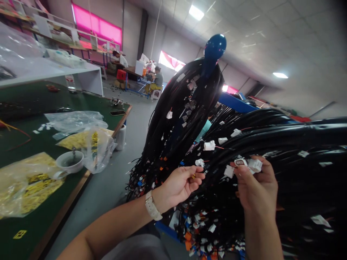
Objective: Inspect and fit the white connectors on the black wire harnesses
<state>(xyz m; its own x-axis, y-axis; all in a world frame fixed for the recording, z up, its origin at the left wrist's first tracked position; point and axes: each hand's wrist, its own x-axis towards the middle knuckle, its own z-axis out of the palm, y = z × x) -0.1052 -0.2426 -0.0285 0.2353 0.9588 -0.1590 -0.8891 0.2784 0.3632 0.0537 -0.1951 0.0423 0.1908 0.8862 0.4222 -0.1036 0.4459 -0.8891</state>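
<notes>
My right hand holds a white connector between thumb and fingertips, its open face towards me. Another white connector lies against the fingers of the same hand. Left of it hangs a white tag-like piece. My left hand, with a pale watch on the wrist, is closed in a pinch, and a small yellow piece shows between its fingers. Just above those fingertips is a white connector on a wire. Both hands are in front of hanging bundles of black cables.
A blue post with a rounded top carries a cable bundle. At left, a green-topped table holds bags of yellow pieces, a white cup and a phone. Loose connector ends hang below. People sit at far benches.
</notes>
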